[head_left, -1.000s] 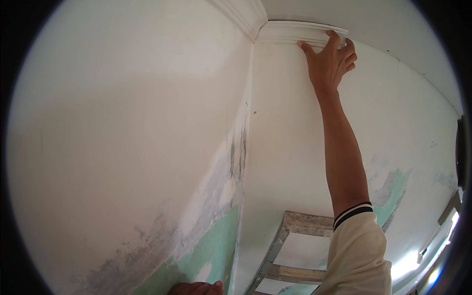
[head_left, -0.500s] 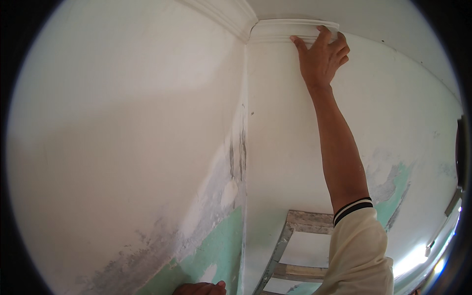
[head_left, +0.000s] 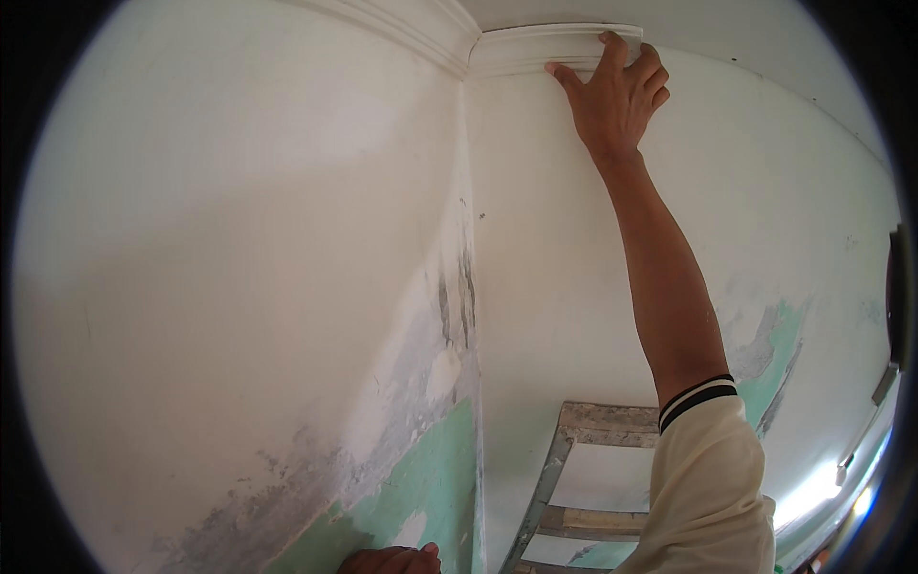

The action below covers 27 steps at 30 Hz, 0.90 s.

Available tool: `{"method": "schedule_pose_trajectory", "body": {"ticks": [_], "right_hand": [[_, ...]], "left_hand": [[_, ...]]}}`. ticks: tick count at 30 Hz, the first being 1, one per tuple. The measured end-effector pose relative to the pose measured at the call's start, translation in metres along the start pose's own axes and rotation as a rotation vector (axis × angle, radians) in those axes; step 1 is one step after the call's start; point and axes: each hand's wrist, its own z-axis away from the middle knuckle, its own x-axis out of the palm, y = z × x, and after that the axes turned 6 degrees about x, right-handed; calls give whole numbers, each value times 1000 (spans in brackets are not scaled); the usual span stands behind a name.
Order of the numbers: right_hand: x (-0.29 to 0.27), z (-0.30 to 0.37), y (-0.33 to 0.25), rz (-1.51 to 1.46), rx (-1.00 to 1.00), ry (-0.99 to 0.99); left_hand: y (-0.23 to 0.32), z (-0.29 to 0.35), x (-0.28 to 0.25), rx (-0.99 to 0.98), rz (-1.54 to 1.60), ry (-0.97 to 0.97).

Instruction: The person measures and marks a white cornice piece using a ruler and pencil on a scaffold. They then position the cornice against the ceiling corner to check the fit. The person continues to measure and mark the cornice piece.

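Observation:
High up at the wall corner, a short white piece of cornice moulding (head_left: pixel 531 50) lies along the joint of wall and ceiling. My right hand (head_left: pixel 617 105) reaches up and holds it there, thumb at its lower edge and fingers spread over its right end. On the left wall a longer cornice moulding (head_left: pixel 406 27) meets this piece at the corner. Only the top of my left hand (head_left: pixel 392 561) shows at the lower edge; its fingers are curled, and what they hold, if anything, is hidden.
A worn stepladder (head_left: pixel 602 413) stands against the right wall, partly behind my right sleeve. Patches of bare grey and green (head_left: pixel 421 478) show on the lower left wall. A lit tube lamp (head_left: pixel 811 493) is at the lower right.
The view has shifted slightly, so the corner and moulding sit a little higher and further left. My right hand keeps its place on the moulding piece; my left hand looks unchanged.

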Motion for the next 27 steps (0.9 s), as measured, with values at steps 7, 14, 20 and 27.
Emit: {"method": "schedule_pose_trajectory", "body": {"ticks": [7, 14, 20, 27], "right_hand": [[-7, -3, 8, 21, -50, 0], [-1, 1, 8, 26, -61, 8], [-1, -2, 16, 5, -110, 55], [-4, 3, 12, -85, -97, 69]], "left_hand": [[2, 1, 0, -7, 1, -19], [1, 4, -1, -10, -12, -11], [-1, 5, 3, 11, -15, 0], [2, 4, 2, -8, 0, -13]]}}
